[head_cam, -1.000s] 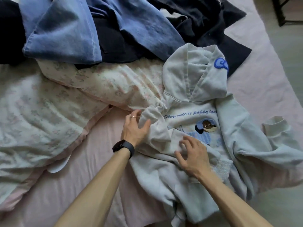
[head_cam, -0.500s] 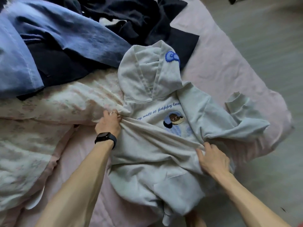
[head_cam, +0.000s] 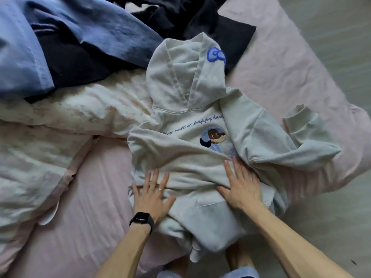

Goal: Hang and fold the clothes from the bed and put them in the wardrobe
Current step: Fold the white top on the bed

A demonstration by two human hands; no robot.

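A pale grey hoodie (head_cam: 192,151) is spread face up on the pink-sheeted bed (head_cam: 96,197), with its hood (head_cam: 180,77) pointed toward a heap of dark clothes (head_cam: 190,15) and blue denim (head_cam: 90,27). One sleeve is folded across the chest below the puppy motif, while the other is bent out to the side, its cuff (head_cam: 299,121) resting on the sheet. The left hand (head_cam: 152,195) is pressed flat on the lower part of the hoodie, its fingers (head_cam: 153,177) straight and spread apart (a ring (head_cam: 160,189) and a black watch (head_cam: 142,218) are worn on that side). The right hand (head_cam: 243,189) is laid flat just beside the folded sleeve, its fingers (head_cam: 237,167) straight and close together, the thumb held out; nothing is gripped by either hand. The hem is draped over the near edge of the bed. A floral duvet (head_cam: 50,137) is bunched beside the hoodie, touching its shoulder.
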